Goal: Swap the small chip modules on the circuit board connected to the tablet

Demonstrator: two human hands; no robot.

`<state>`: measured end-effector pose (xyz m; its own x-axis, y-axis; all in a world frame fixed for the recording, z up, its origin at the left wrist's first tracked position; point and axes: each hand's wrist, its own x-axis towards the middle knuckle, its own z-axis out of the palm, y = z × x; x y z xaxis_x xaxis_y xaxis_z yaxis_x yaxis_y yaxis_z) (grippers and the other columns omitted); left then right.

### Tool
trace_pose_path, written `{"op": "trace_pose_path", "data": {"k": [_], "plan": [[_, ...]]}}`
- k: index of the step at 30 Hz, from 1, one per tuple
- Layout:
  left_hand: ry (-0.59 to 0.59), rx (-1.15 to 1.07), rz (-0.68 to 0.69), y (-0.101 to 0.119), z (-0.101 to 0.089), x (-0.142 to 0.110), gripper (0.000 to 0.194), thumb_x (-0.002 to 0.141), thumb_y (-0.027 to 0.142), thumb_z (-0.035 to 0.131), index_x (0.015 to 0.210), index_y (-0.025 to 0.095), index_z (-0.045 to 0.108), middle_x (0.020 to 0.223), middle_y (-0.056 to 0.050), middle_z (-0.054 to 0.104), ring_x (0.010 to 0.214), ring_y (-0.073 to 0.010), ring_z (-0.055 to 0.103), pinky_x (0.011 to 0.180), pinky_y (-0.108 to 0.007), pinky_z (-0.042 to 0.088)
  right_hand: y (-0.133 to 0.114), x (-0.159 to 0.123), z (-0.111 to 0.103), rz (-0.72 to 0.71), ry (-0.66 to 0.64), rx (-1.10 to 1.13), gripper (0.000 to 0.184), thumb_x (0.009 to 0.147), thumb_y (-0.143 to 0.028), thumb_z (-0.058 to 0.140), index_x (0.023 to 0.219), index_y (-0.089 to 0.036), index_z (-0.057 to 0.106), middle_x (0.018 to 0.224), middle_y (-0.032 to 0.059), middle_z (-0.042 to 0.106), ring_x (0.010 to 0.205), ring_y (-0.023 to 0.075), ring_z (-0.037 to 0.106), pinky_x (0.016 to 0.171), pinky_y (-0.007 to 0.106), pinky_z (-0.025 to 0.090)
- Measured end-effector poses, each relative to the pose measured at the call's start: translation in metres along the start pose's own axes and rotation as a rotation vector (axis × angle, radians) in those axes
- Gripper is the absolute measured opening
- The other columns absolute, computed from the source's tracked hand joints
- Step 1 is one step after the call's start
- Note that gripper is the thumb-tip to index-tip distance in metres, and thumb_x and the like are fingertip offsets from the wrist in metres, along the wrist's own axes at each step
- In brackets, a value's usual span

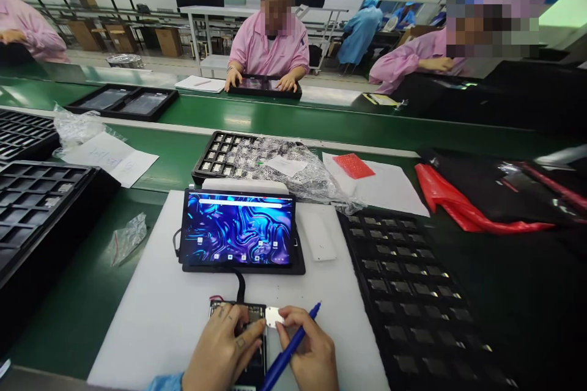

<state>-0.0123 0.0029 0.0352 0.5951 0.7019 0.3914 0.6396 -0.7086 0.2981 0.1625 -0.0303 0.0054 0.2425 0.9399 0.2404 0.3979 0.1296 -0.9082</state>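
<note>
My left hand (224,345) presses down on a small black circuit board (250,342) lying on a white mat (156,311) at the near edge. My right hand (309,348) holds a blue pen (291,348) and pinches a small silver square part (274,316) at the board's top right corner. A black cable (240,286) runs from the board up to a lit tablet screen (238,229) with blue wallpaper, propped just beyond my hands.
A black compartment tray (413,293) of small parts lies right of the mat, stacked black trays (36,208) left. Another parts tray (220,156) under crinkled plastic sits behind the tablet. Red bags (458,204) lie far right. People in pink coats work across the green conveyor (275,116).
</note>
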Motion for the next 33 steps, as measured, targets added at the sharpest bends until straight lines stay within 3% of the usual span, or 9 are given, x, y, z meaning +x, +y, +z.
{"op": "trace_pose_path", "data": {"k": [4,8,11,20,28,33], "plan": [[0.004,-0.069,-0.016,-0.002,-0.001,-0.002,0.034,0.097,0.024,0.033,0.101,0.019,0.066,0.076,-0.007,0.056,0.061,-0.0188,0.057,0.051,-0.031,0.051,0.000,-0.005,0.005,0.030,0.049,0.003,0.011,0.078,-0.018,0.060,0.069,-0.024,0.057,0.081,0.0034,0.073,0.072,0.0188,0.070,0.068,0.024,0.056],[0.033,-0.171,-0.004,-0.005,0.000,-0.006,0.027,0.096,0.021,0.037,0.104,0.017,0.063,0.078,-0.008,0.059,0.064,-0.0182,0.060,0.053,-0.030,0.054,0.004,-0.008,0.005,-0.029,0.096,-0.047,0.012,0.080,-0.017,0.059,0.070,-0.025,0.059,0.101,0.0073,0.074,0.090,0.0233,0.070,0.079,0.030,0.055],[0.044,-0.199,-0.032,-0.006,0.000,-0.008,0.024,0.095,0.019,0.039,0.102,0.017,0.062,0.080,-0.008,0.063,0.070,-0.0177,0.063,0.060,-0.028,0.056,0.006,-0.007,0.002,-0.056,0.090,-0.070,0.012,0.080,-0.017,0.060,0.070,-0.025,0.060,0.104,0.0087,0.073,0.098,0.0261,0.066,0.083,0.035,0.054],[0.096,-0.172,-0.006,-0.008,0.001,-0.002,0.026,0.096,0.019,0.038,0.090,0.019,0.063,0.073,-0.005,0.065,0.062,-0.0154,0.063,0.057,-0.024,0.055,0.012,-0.010,0.010,0.011,0.197,0.024,0.002,0.086,-0.025,0.057,0.087,-0.025,0.055,0.109,0.0093,0.072,0.091,0.0215,0.071,0.079,0.030,0.056],[0.156,-0.155,0.023,-0.009,0.004,0.000,0.027,0.096,0.019,0.038,0.088,0.019,0.063,0.070,-0.004,0.065,0.059,-0.0142,0.064,0.054,-0.022,0.055,0.017,-0.009,0.011,-0.004,0.214,0.012,0.009,0.087,-0.030,0.059,0.094,-0.025,0.058,0.100,0.0079,0.075,0.077,0.0198,0.072,0.065,0.026,0.056],[0.117,-0.145,0.007,-0.011,0.007,-0.003,0.025,0.096,0.019,0.039,0.089,0.019,0.063,0.072,-0.004,0.066,0.062,-0.0147,0.065,0.057,-0.023,0.055,0.018,-0.008,0.015,-0.016,0.232,0.007,0.015,0.091,-0.038,0.052,0.093,-0.025,0.059,0.092,0.0066,0.076,0.073,0.0193,0.072,0.062,0.025,0.056]]}}
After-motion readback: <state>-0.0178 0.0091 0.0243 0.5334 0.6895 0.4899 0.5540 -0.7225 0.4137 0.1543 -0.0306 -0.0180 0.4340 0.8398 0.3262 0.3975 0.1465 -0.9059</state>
